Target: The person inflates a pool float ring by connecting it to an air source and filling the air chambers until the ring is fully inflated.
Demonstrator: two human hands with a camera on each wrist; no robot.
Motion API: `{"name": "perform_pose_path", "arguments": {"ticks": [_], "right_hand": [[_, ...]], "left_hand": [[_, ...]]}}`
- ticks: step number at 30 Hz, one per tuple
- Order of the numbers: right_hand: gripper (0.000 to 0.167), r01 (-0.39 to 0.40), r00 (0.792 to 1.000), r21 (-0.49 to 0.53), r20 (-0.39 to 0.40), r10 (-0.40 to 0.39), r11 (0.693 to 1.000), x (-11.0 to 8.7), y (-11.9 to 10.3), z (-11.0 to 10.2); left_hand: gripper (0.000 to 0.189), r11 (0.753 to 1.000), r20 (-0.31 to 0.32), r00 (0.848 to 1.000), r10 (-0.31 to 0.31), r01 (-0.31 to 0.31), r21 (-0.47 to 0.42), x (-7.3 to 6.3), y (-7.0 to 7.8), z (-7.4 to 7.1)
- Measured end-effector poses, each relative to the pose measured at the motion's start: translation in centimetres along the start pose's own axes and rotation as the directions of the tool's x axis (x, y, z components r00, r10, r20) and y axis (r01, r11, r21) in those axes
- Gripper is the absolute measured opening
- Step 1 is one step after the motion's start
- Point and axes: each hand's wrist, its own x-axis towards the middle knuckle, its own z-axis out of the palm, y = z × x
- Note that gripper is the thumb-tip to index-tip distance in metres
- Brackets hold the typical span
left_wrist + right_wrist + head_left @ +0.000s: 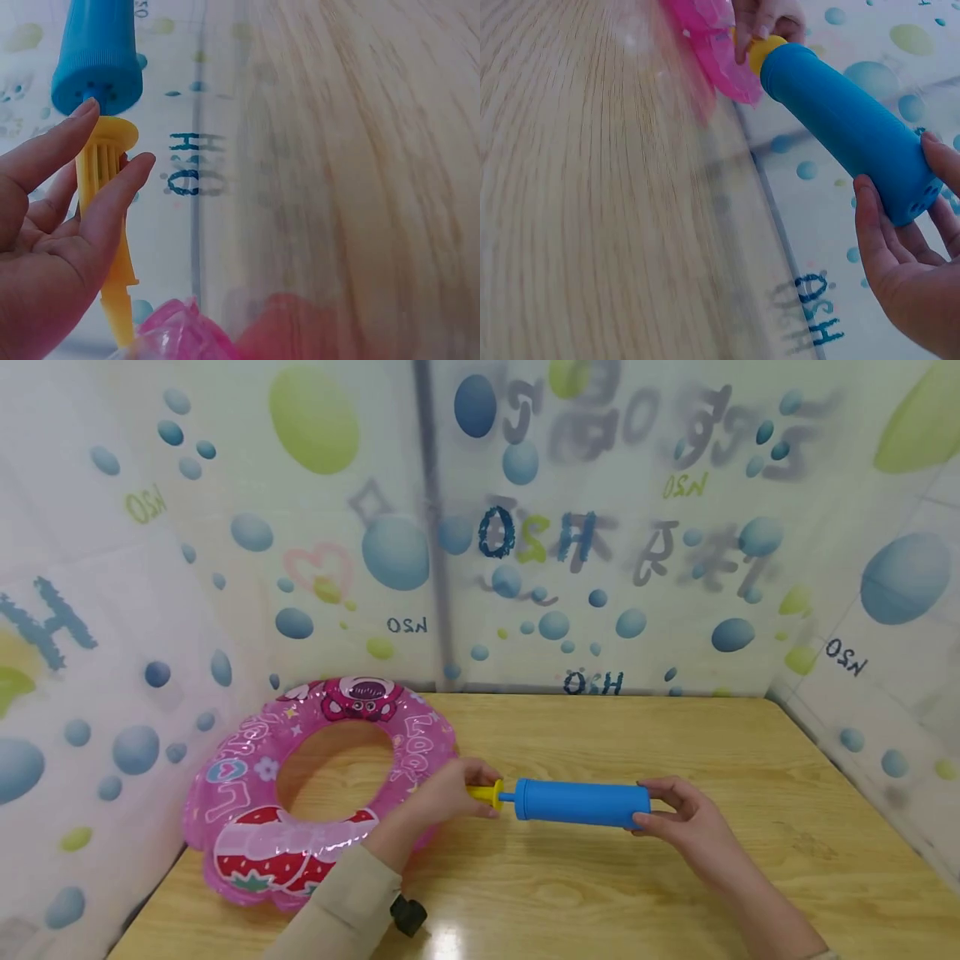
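A blue hand pump (581, 803) is held level above the table in the head view. My left hand (442, 793) grips its yellow ribbed nozzle piece (101, 169), with thumb and fingers around it below the round flange. A short stretch of blue rod shows between that flange and the blue barrel. At the other end, the fingertips and thumb of my right hand (690, 818) hold the barrel. Left of the pump lies a pink inflatable swim ring (247, 777), puffed up, partly behind my left forearm. Whether the nozzle tip touches the ring cannot be told.
The wooden table (570, 902) runs back to a pale curtain (630, 677) printed with blue and green dots. Curtain also hangs along the left and right sides. A small black object (408, 914) sits at my left sleeve cuff.
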Motion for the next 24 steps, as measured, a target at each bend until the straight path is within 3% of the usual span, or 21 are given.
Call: {"name": "perform_pose_path", "arguments": {"ticks": [7,13,19,24], "right_hand": [[0.056,0.02,1.0,-0.018,-0.019,-0.021,1.0,0.4,-0.8,1.1],[0.056,0.036,0.997,-0.064,-0.062,-0.04,0.997,0.1,-1.8,1.0],[0.058,0.035,0.996,-0.114,-0.083,-0.045,0.993,-0.6,-2.4,-0.1],[0.05,0.073,0.992,-0.075,-0.097,-0.08,0.995,-1.2,-2.0,-2.0]], "left_hand": [[0.038,0.999,0.004,0.999,0.041,-0.04,-0.022,0.7,1.0,0.4],[0.038,0.998,0.01,0.999,0.053,-0.053,-0.035,1.0,1.1,0.1],[0.038,0.995,0.0,0.997,0.077,-0.077,-0.057,0.8,0.4,-0.6],[0.036,0.996,0.0,0.997,0.074,-0.074,-0.058,0.6,-0.1,-1.3]]}}
